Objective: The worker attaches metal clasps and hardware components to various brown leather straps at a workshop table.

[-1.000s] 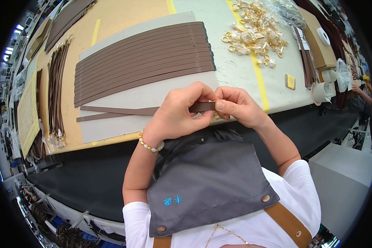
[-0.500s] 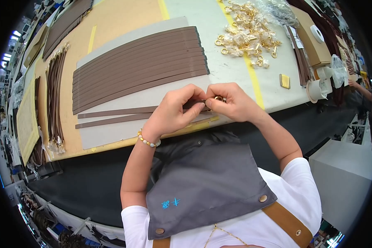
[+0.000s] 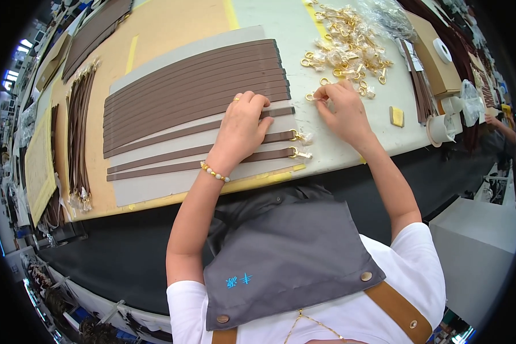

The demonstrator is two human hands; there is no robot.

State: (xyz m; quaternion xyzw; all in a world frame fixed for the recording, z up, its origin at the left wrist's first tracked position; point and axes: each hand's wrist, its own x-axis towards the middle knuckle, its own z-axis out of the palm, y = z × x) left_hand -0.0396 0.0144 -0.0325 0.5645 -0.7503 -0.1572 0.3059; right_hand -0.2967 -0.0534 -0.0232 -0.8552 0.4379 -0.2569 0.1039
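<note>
My left hand (image 3: 242, 125) lies palm down on the brown leather straps (image 3: 195, 86), its fingertips on the end of one strap (image 3: 278, 113) at the near edge of the stack. My right hand (image 3: 343, 109) reaches to the pile of gold clasps (image 3: 344, 43) and pinches one gold clasp (image 3: 311, 97) at the pile's near edge. Two separate straps (image 3: 172, 155) lie nearer to me on the grey board (image 3: 155, 186), each with a gold clasp (image 3: 299, 137) on its right end.
More brown straps with clasps (image 3: 77, 126) lie in a row at the left. At the right stand a yellow block (image 3: 397, 116), a white cup (image 3: 438, 129), a cardboard sheet with a tape roll (image 3: 441, 50) and further straps (image 3: 421, 86). Another person's arm (image 3: 501, 127) shows at the far right.
Both hands were together at a strap end with a clasp. That strap now lies on the board; the left hand moved up to the stack, the right reached to the clasps.
</note>
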